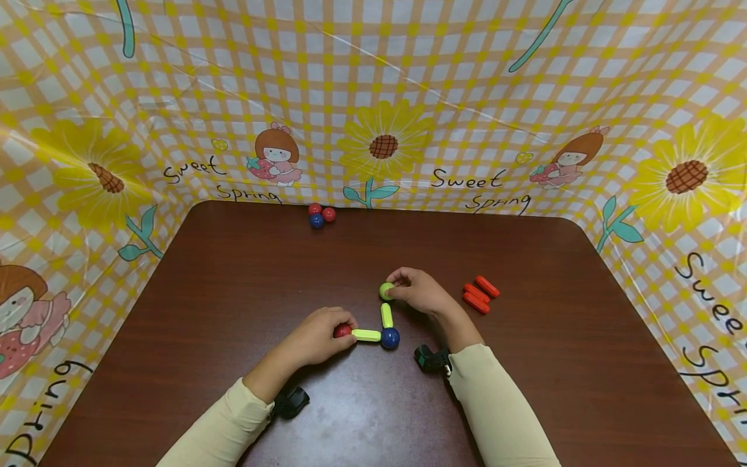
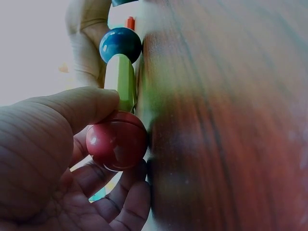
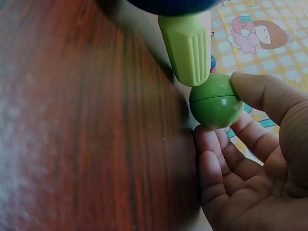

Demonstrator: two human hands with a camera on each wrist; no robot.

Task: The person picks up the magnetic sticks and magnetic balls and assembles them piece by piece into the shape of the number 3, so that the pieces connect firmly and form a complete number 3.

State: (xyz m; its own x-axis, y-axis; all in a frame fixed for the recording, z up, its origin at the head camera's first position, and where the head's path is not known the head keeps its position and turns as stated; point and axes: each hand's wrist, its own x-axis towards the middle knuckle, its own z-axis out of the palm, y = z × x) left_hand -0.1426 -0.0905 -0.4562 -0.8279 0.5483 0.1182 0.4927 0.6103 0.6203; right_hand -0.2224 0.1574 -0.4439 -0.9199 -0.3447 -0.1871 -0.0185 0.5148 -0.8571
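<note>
With thumb and fingers, my left hand grips a red ball. One end of a yellow-green stick meets that ball, and its other end meets a blue ball. From the blue ball a second yellow-green stick points away toward the back of the table. My right hand pinches a green ball between thumb and fingers. That ball sits just beyond the second stick's far end; the head view shows a narrow gap between them.
Several red sticks lie right of my right hand. Two red balls and a blue ball stand together at the back edge of the brown table. A checked cloth rises behind and at both sides.
</note>
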